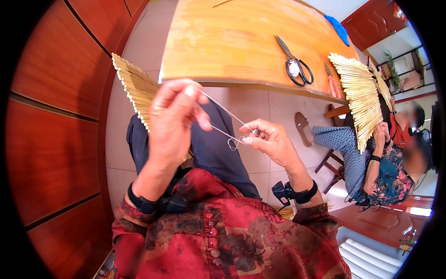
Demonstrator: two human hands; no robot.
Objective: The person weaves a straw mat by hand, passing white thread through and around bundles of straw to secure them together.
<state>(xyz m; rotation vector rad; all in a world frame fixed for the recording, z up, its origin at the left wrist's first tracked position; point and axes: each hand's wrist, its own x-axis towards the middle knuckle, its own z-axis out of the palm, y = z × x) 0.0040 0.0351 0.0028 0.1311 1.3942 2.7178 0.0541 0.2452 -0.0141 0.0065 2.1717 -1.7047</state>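
My left hand [173,122] is raised in front of me, its fingertips pinching a thin white thread [223,122]. The thread runs down to the right in two strands to my right hand [272,139], which pinches its other end where a small loop hangs. Behind my left hand lies a mat of thin bamboo sticks [135,89], resting on my lap over dark trousers. Both wrists wear black bands.
A wooden table [232,42] stands ahead with black scissors [294,65], a small orange-handled tool [331,83] and a blue cloth [337,27]. At the right a seated person [385,158] holds another bamboo mat [360,97]. A wooden wall panel runs along the left.
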